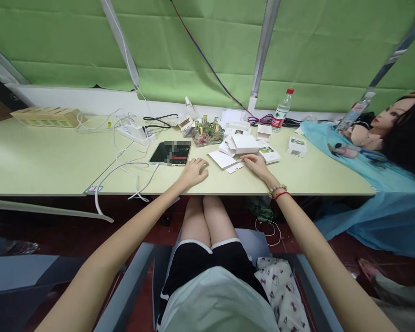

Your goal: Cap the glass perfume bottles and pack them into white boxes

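My left hand [192, 172] rests on the table, fingers loosely bent and apart, holding nothing. Just beyond it lies a phone [170, 153] with a lit screen and a white cable plugged in. My right hand [257, 166] lies palm down beside a heap of white cardboard boxes, its fingertips at the edge of an unfolded white box [223, 159]. Whether they touch it I cannot tell. An opened white box [244, 144] tops the heap; a white box with a green picture [269, 154] is partly behind my right hand. Small glass bottles with gold caps [207, 131] stand behind.
A power strip [133, 132] with tangled white cables lies left, near a long cardboard carton [46, 117]. A red-capped water bottle [281, 113] stands at the back. Another small box [296, 146] lies right, before a mannequin head [397, 124] on blue sheeting [321, 138].
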Available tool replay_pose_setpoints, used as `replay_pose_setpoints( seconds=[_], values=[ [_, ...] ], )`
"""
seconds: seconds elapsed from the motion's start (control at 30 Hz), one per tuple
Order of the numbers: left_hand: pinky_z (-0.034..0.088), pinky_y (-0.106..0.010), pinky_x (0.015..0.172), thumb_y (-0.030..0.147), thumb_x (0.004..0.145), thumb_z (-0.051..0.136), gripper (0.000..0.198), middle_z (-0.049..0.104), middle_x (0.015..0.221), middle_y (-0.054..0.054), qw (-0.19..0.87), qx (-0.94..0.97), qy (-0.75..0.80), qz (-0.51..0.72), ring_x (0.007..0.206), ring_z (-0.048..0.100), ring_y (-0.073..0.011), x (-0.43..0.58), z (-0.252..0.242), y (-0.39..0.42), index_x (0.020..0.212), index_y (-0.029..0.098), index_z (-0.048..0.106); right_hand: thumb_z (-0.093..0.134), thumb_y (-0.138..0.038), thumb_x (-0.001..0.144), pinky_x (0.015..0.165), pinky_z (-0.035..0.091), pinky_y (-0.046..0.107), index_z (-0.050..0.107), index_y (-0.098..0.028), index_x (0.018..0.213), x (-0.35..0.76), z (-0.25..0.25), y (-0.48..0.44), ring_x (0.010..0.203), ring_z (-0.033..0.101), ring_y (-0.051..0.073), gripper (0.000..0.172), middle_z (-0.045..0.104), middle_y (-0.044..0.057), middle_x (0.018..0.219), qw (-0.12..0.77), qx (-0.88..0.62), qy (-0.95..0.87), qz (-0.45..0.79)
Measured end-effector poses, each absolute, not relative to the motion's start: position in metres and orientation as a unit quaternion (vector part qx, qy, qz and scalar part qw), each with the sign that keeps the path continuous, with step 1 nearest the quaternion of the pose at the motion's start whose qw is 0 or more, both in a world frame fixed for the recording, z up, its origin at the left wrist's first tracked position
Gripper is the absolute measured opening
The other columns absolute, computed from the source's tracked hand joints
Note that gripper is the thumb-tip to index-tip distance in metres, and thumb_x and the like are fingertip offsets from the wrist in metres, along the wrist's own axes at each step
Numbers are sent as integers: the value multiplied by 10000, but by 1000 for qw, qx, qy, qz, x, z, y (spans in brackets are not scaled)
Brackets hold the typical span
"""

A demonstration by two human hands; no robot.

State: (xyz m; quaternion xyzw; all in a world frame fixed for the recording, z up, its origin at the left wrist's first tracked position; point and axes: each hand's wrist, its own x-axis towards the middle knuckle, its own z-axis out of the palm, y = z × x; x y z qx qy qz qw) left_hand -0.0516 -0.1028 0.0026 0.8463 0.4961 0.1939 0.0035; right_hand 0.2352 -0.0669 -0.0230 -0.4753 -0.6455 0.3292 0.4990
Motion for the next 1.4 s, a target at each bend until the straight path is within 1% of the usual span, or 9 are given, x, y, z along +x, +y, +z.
replay_pose_setpoints(
  seconds=[0.37, 0.7, 0.8, 0.87, 0.93, 1.03, 1.13, 1.27, 1.4],
  values=[
    [399, -387, 904, 247, 808, 439, 276, 603, 1048, -82, 8, 852, 478, 215, 1006, 559, -243, -53, 2, -101, 1042, 181, 569, 523, -229, 785, 835, 476, 334, 699, -177, 863, 231, -18, -72, 893, 604, 176, 199, 672, 66, 947, 467, -487, -693, 255],
    [450, -286, 779, 202, 810, 440, 165, 571, 1004, -54, 65, 889, 388, 236, 831, 593, -164, -57, 8, -108, 910, 198, 571, 580, -255, 745, 818, 505, 366, 688, -188, 805, 224, -21, -71, 862, 614, 190, 140, 648, 71, 914, 454, -486, -708, 237],
    [453, -290, 789, 208, 808, 448, 177, 566, 999, -49, 68, 883, 403, 230, 846, 593, -172, -58, 7, -107, 945, 208, 559, 550, -247, 754, 735, 518, 342, 674, -192, 832, 220, -8, -68, 816, 619, 186, 156, 662, 59, 897, 428, -494, -721, 230],
    [454, -300, 791, 212, 813, 442, 183, 565, 999, -51, 72, 881, 409, 225, 835, 591, -174, -59, 7, -106, 955, 210, 558, 536, -233, 763, 728, 506, 341, 670, -201, 899, 214, 6, -65, 861, 604, 201, 193, 644, 68, 957, 413, -505, -740, 162],
    [455, -311, 790, 212, 814, 436, 190, 569, 999, -55, 76, 880, 413, 219, 841, 589, -182, -60, 7, -106, 957, 213, 560, 553, -208, 755, 840, 462, 391, 653, -218, 1020, 207, 19, -58, 991, 560, 243, 284, 599, 92, 1066, 381, -519, -763, 57],
    [458, -325, 796, 205, 809, 439, 210, 578, 1006, -66, 85, 881, 419, 203, 844, 586, -188, -62, 11, -108, 974, 209, 569, 626, -158, 681, 1032, 272, 506, 515, -241, 1270, 194, 29, -36, 1227, 401, 330, 605, 475, 137, 1288, 287, -537, -792, -55],
    [442, -380, 864, 223, 797, 477, 285, 594, 1053, -80, 75, 886, 415, 194, 968, 564, -234, -62, 15, -107, 1065, 217, 572, 704, -126, 579, 1042, 156, 604, 367, -232, 1387, 179, 23, -7, 1330, 255, 419, 881, 337, 189, 1432, 176, -574, -798, -53],
    [345, -454, 1017, 336, 763, 588, 603, 460, 1353, -135, 52, 881, 403, 243, 1267, 393, -300, -59, 11, -93, 1328, 222, 413, 679, -60, 574, 1024, 166, 631, 350, -190, 1407, 156, 4, 19, 1351, 200, 457, 905, 288, 235, 1467, 168, -617, -767, -50],
    [282, -519, 1051, 516, 701, 656, 701, 384, 1424, -172, 54, 881, 404, 241, 1340, 298, -355, -46, 4, -59, 1298, 206, 461, 585, -6, 581, 1061, 168, 575, 428, -212, 1358, 151, -7, 21, 1365, 227, 392, 819, 349, 168, 1459, 253, -606, -747, -104]
  ],
)
